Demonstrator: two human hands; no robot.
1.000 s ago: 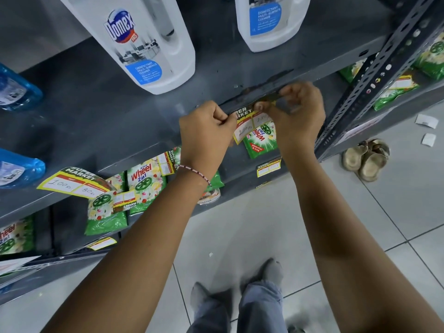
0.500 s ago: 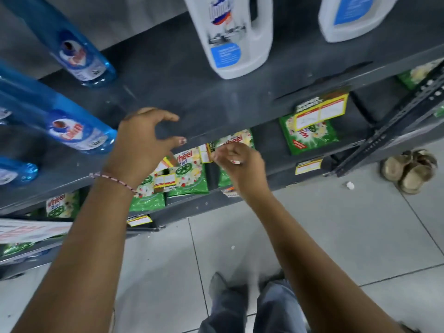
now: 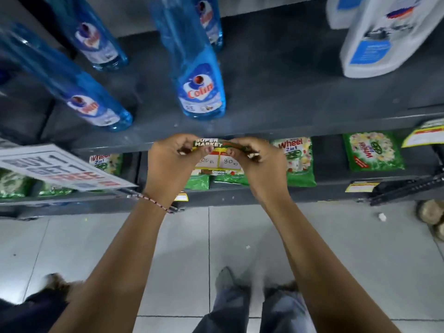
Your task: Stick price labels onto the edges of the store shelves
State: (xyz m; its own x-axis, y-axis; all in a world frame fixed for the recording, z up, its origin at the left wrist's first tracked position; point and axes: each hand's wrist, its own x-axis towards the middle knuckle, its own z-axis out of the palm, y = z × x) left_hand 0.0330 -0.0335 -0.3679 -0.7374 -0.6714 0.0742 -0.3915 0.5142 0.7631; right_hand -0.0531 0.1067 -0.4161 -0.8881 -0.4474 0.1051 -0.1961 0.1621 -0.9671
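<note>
A yellow price label (image 3: 217, 159) headed "SUPER MARKET", with two handwritten prices, hangs at the front edge of the grey shelf (image 3: 312, 131). My left hand (image 3: 170, 162) pinches its top left corner. Its top right corner is held between the fingers of my right hand (image 3: 259, 162). Both hands press the label's top strip against the shelf edge, just below a blue Colin bottle (image 3: 199, 90). Another yellow label (image 3: 424, 135) sticks on the same edge far right.
Blue bottles (image 3: 96, 106) and a white jug (image 3: 377, 37) stand on the upper shelf. Green Wheel packets (image 3: 298, 159) fill the lower shelf, whose edge carries small yellow tags (image 3: 360, 187). A "BUY 1 GET 1 FREE" sign (image 3: 52, 167) juts out left. Sandals (image 3: 430, 212) lie on the tiled floor.
My view has shifted left along the shelf, away from the first stuck label. Both hands, apart half a second ago, have come together on a new label at the shelf edge.
</note>
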